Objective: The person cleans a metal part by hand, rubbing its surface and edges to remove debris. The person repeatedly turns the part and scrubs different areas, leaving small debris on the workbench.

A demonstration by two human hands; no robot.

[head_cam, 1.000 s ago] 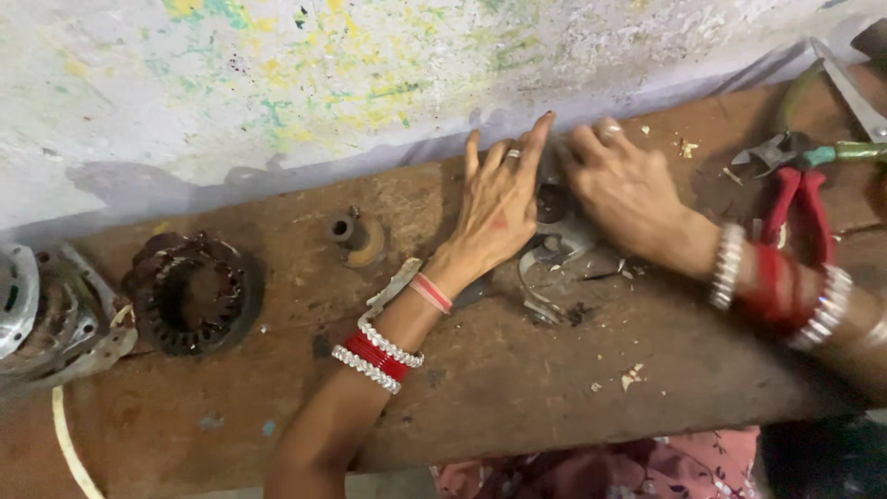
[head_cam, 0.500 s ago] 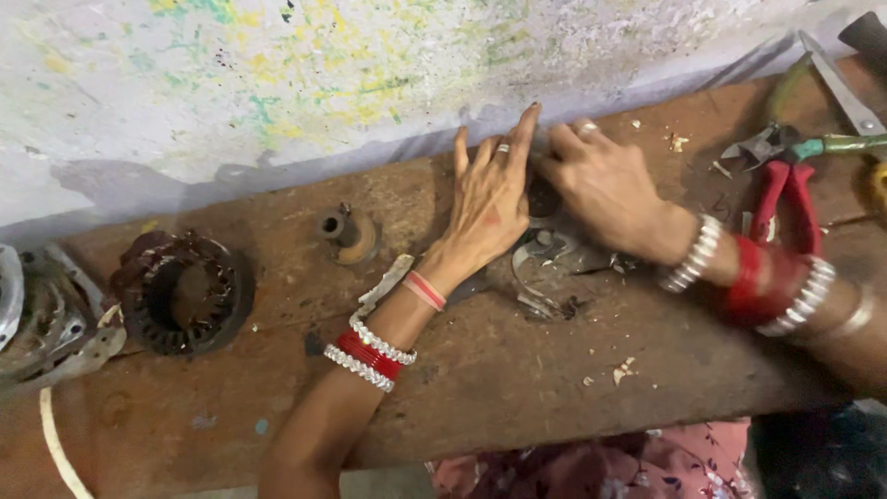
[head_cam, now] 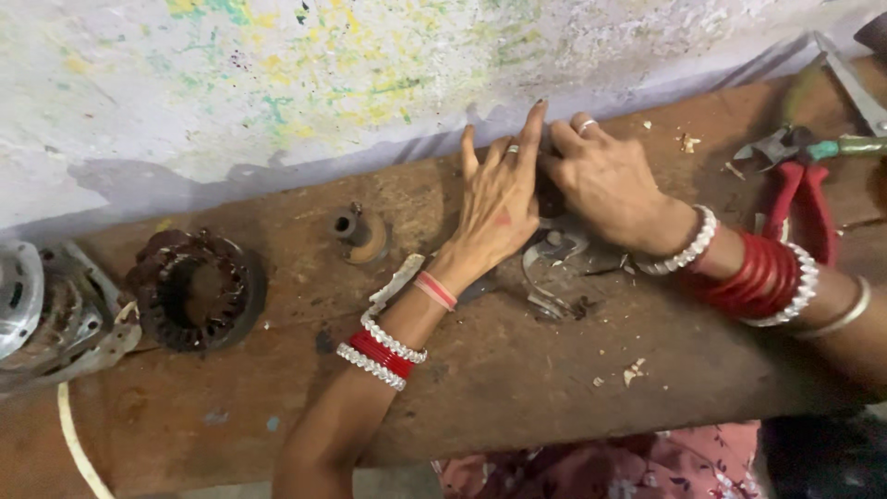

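Note:
My left hand (head_cam: 499, 208) lies flat on the wooden bench (head_cam: 517, 370), fingers stretched out and apart, its edge pressed against a small dark round part (head_cam: 551, 199) near the wall. My right hand (head_cam: 605, 185) faces it, with its fingers curled over that same part, which is mostly hidden between the two hands. Just below the hands lies a bent, broken piece of grey metal (head_cam: 552, 254) with small scraps around it. Both wrists carry red and white bangles.
A dark wound stator ring (head_cam: 194, 291) and a grey motor housing (head_cam: 37, 314) sit at the left, with a small brown bushing (head_cam: 358, 236) between them and the hands. Red-handled pliers (head_cam: 806, 208) and green-handled cutters (head_cam: 804, 148) lie at the right. A white cord (head_cam: 74, 434) curls at the bottom left.
Both hands stay on the small part by the wall. My right fingers have curled more tightly over it and my right forearm has shifted slightly; the view has wobbled a little.

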